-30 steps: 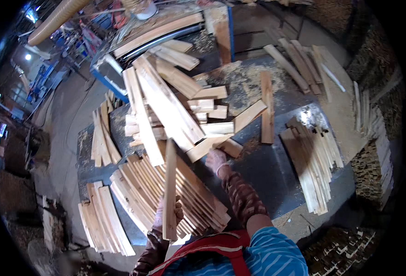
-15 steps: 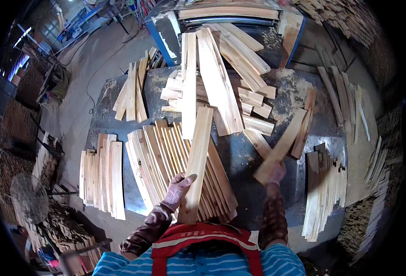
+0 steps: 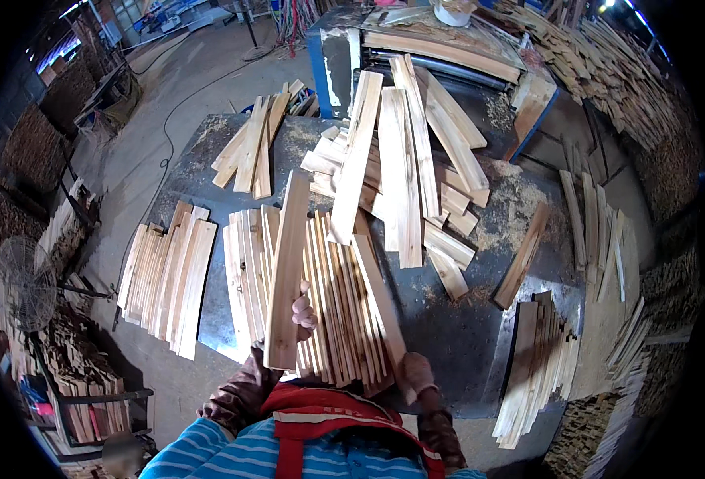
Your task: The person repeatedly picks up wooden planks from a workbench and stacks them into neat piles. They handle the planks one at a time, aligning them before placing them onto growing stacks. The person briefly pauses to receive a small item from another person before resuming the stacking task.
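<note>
My left hand (image 3: pixel 303 310) is closed round a long, pale wooden board (image 3: pixel 287 263), held tilted above the row of boards. My right hand (image 3: pixel 416 378) grips the near end of another wooden board (image 3: pixel 379 297) at that row's right side. Beneath and between them, many narrow boards (image 3: pixel 332 303) lie side by side on the dark metal table (image 3: pixel 456 343). Farther off, a loose heap of boards (image 3: pixel 400 176) spreads toward the machine, some crossing over others. A single brownish board (image 3: pixel 522 255) lies to the right on the table.
Bundles of boards lie at the table's left (image 3: pixel 169 279) and right (image 3: pixel 534 367), with a smaller pile (image 3: pixel 252 148) at the far left. Behind stands a blue-sided machine (image 3: pixel 440 52) with a roller. Sawdust covers parts of the table. A round fan (image 3: pixel 25 283) stands at left.
My right hand has moved left from the table's right side to the row of boards; the paler board it held there is gone from that spot. The left-hand board has swung left. The view has shifted.
</note>
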Available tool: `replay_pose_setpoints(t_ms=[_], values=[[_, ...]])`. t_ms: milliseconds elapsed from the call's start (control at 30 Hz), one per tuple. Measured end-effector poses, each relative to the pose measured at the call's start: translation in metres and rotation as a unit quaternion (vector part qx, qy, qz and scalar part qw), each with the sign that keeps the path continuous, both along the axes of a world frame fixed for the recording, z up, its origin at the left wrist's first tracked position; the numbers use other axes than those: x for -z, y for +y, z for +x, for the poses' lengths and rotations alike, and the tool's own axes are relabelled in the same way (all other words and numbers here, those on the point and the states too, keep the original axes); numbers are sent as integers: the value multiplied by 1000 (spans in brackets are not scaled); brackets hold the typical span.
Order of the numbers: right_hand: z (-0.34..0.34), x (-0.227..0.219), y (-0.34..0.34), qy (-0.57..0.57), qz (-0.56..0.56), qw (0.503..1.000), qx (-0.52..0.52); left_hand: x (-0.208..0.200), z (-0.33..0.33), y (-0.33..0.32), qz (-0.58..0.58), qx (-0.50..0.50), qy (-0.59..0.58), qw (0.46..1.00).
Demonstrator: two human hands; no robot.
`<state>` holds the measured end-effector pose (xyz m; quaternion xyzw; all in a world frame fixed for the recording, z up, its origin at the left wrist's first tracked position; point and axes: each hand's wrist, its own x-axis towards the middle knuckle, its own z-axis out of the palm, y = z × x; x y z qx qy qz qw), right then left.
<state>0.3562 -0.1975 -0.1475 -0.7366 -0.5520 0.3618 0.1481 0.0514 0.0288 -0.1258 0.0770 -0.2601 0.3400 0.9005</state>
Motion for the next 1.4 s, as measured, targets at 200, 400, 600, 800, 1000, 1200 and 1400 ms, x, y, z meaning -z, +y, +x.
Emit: replay_pose_setpoints(t_ms=[200,400,600,800,1000,1200,1400], values=[[3,-13,96,-95,86,992,-10,-36,-15,-20,-170,-46,197,964],[-23,-62,286,51,101,991,68,-105,-34,-44,-228,-177,362,886],[-20,-12,429,382,71,882,268,-109,-55,-21,-225,-72,334,912],[-39,-71,383,493,148,842,161,-84,-80,-17,-277,-41,386,879],[3,-77,178,-34,100,989,107,-49,-95,-9,-256,-131,556,780],[-37,-23,8,-156,82,984,2,-55,-92,10,-266,-161,614,725],[-13,-11,60,15,-4,988,156,-65,-84,18,-167,-122,664,719]])
